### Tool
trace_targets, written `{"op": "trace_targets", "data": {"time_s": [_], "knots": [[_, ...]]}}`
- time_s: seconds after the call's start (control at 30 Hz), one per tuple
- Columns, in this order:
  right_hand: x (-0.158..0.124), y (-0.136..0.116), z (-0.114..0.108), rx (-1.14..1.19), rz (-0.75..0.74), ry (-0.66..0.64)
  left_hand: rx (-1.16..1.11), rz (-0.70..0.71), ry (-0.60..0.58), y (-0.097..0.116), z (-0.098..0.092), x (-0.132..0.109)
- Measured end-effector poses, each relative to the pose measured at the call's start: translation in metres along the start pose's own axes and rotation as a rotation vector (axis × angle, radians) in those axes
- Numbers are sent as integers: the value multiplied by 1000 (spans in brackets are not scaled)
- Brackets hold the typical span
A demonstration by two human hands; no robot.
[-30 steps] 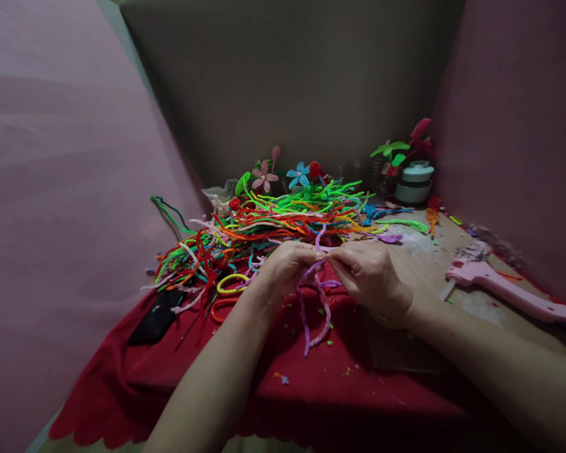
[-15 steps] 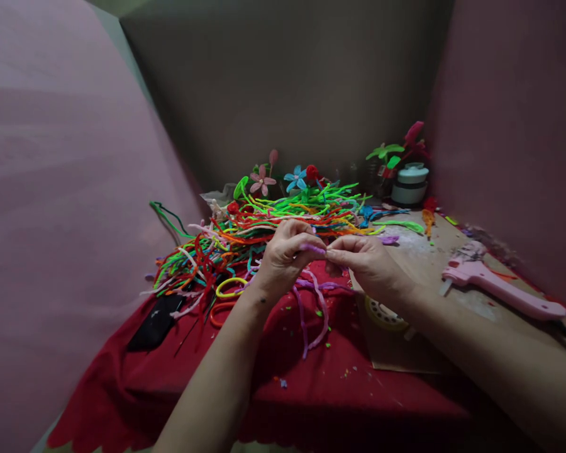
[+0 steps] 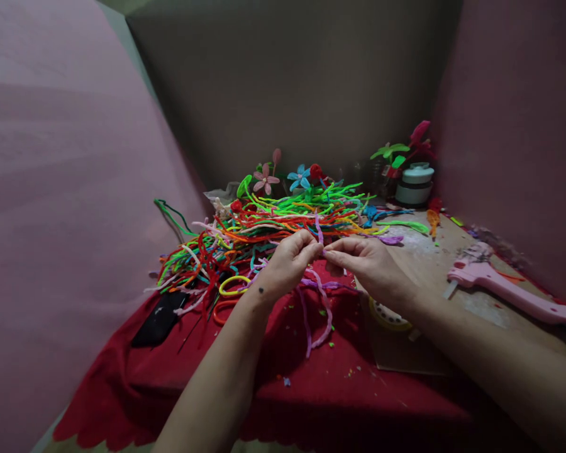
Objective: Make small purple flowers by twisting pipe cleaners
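A purple pipe cleaner (image 3: 319, 228) rises upright between my two hands, just above the table. My left hand (image 3: 292, 258) pinches it near its lower end, thumb against fingers. Close beside it, the fingertips of my right hand (image 3: 358, 261) are pressed together on the same piece. Below the hands, loose purple pipe cleaners (image 3: 327, 314) lie on the red cloth (image 3: 321, 384). Behind the hands spreads a big heap of pipe cleaners (image 3: 292, 217) in many colours.
Yellow- and orange-handled scissors (image 3: 234, 286) and a black phone (image 3: 158, 321) lie to the left. On the right, a pink glue gun (image 3: 504, 286) rests on a brown board (image 3: 434, 267), near a tape roll (image 3: 389, 316). Finished flowers (image 3: 265, 180) and a lidded jar (image 3: 414, 184) stand behind.
The purple pipe cleaner lay sideways across my left fingers and now points up. My left hand has turned, its fingers curled closer together. My right hand has stayed nearly in place.
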State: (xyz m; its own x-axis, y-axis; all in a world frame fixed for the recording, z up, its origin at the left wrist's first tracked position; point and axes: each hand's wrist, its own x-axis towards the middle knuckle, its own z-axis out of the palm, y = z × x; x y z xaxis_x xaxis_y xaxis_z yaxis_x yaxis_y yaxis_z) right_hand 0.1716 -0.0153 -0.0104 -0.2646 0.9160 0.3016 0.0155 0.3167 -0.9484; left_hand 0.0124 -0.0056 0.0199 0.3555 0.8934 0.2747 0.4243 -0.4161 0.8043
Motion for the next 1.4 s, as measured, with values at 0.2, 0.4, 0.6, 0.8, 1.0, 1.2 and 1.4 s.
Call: {"op": "trace_targets", "data": {"time_s": [0.2,0.4,0.6,0.8,1.0,1.2,1.4], "knots": [[3,3,-2,144,151,-25,96,88,129,-3,2,1],[4,6,-2,23,87,57,375,340,195,-9,6,0],[0,6,-2,-371,-290,184,438,278,168,-8,4,-1],[0,1,-6,-787,-739,301,463,291,47,-6,6,-3],[5,-5,-14,-395,-178,52,343,247,69,-5,6,-2],[11,3,-23,-133,69,-125,262,230,123,-6,9,-1],[12,1,-18,-254,39,-117,311,250,203,-6,11,0]]}}
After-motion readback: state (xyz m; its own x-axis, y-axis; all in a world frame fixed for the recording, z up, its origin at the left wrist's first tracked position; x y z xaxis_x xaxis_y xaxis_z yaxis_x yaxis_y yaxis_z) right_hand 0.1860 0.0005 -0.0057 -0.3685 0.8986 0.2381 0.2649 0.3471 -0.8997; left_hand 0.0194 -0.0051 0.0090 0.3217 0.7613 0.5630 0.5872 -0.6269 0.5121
